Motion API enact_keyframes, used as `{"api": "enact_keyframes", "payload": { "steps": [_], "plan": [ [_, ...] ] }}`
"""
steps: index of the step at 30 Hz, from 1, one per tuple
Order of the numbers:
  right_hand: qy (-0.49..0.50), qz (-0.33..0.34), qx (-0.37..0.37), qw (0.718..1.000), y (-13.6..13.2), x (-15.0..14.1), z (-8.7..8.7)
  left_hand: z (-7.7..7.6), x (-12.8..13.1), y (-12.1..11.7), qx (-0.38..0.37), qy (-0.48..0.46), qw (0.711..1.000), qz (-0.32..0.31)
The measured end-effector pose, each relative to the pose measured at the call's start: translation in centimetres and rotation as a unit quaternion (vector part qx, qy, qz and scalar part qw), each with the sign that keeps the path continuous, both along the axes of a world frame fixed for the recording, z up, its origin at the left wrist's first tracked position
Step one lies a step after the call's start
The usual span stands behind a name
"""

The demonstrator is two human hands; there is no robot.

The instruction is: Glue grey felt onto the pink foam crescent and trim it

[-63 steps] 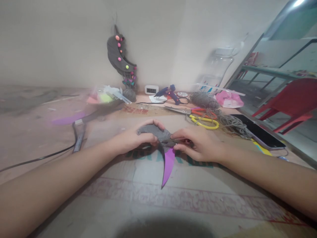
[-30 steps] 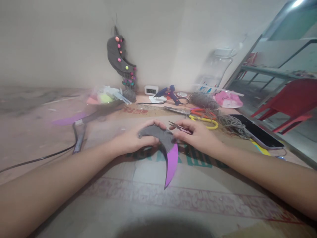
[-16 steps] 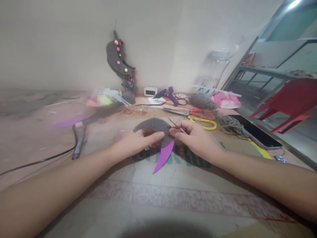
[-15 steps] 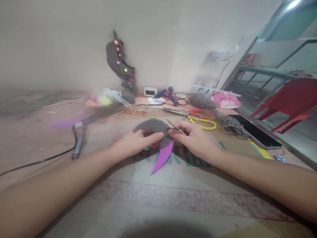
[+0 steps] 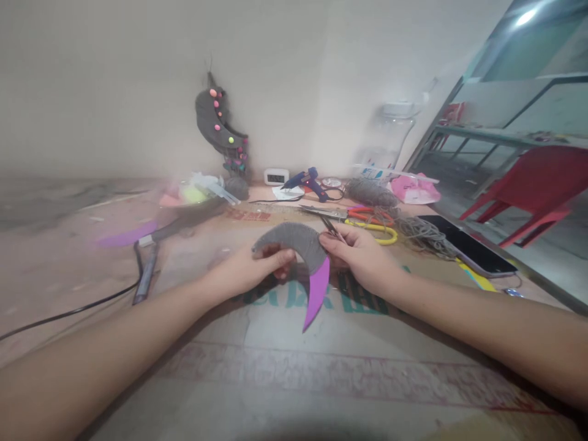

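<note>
A purple crescent [image 5: 316,291] is wrapped in grey yarn over its upper part, and its lower tip is bare. My left hand [image 5: 269,263] pinches the crescent's inner curve, the fingers partly hidden behind it. Between the thumb and fingers of my right hand [image 5: 351,245] is a slim dark tool with two pointed prongs [image 5: 329,225], perhaps tweezers or snips. The right thumb also meets the crescent's outer edge; whether it grips there I cannot tell. Just behind lie scissors [image 5: 372,229] with yellow and orange handles.
Loose grey yarn [image 5: 425,236] and a phone [image 5: 473,245] lie to the right. At the back are a blue glue gun [image 5: 307,182], a small clock [image 5: 276,177] and a clear bottle [image 5: 390,138]. A decorated grey crescent [image 5: 215,119] hangs on the wall. A black cable [image 5: 73,309] runs left.
The crescent has turned so its purple tip points more steeply down and sits farther right. The tool in my right hand has rotated, showing both prongs. The view has shifted slightly.
</note>
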State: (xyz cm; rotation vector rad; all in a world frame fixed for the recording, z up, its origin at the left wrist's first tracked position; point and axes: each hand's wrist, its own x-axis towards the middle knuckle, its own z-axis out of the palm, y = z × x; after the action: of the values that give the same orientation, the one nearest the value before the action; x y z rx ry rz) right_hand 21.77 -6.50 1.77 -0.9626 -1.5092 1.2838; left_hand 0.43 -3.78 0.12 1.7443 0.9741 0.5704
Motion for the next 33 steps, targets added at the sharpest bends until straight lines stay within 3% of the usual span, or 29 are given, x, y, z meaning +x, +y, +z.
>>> {"api": "enact_keyframes", "payload": {
  "steps": [5, 13, 18, 21, 25, 29, 33],
  "plan": [
    [0.078, 0.037, -0.017, 0.996, 0.7, 0.5, -0.9, 0.4, 0.2, 0.0, 0.035, -0.042, 0.998, 0.025],
    [-0.034, -0.015, -0.016, 0.999, 0.2, -0.4, 0.0, 1.4, 0.1, -0.5, -0.003, -0.072, 0.997, 0.003],
    [-0.110, 0.023, 0.014, 0.994, 0.6, -0.5, -0.4, 1.8, 0.3, -0.8, 0.027, -0.036, 0.998, 0.041],
    [-0.147, -0.006, 0.059, 0.987, 0.6, 0.1, -0.3, 1.9, 0.4, -0.7, 0.009, -0.036, 0.998, 0.060],
    [-0.265, -0.079, 0.201, 0.940, 0.4, 1.5, 0.0, 1.3, 0.3, -0.4, -0.021, -0.057, 0.995, 0.075],
    [-0.393, -0.041, 0.319, 0.862, 0.3, 2.3, 0.0, 0.8, 0.2, -0.3, -0.022, -0.052, 0.995, 0.078],
    [-0.466, -0.024, 0.375, 0.802, 0.3, 2.3, -0.1, 1.1, 0.2, -0.4, -0.025, -0.045, 0.995, 0.080]
  ]
}}
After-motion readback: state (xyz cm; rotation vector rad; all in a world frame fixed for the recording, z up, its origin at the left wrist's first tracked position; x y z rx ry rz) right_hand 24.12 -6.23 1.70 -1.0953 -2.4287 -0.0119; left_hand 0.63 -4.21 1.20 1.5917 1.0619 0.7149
